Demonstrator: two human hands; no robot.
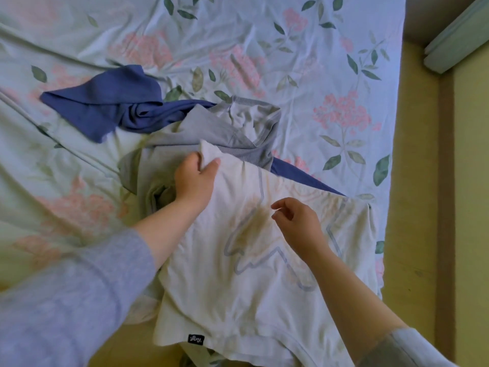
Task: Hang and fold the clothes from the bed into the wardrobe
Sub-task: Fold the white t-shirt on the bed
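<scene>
The white T-shirt (pixel 238 260) lies spread on the bed (pixel 330 49), near its edge, partly over a grey top (pixel 206 128) and a blue garment (pixel 113 102). It looks light, soft and limp to us, so it should sag and crease wherever unsupported. The shoulders or hem corners seem the best places to hold. Our left hand (pixel 194 181) reaches forward, thumb and fingers pinching the shirt's far corner. Our right hand (pixel 299 221) hovers over the print, fingers loosely curled, holding nothing.
</scene>
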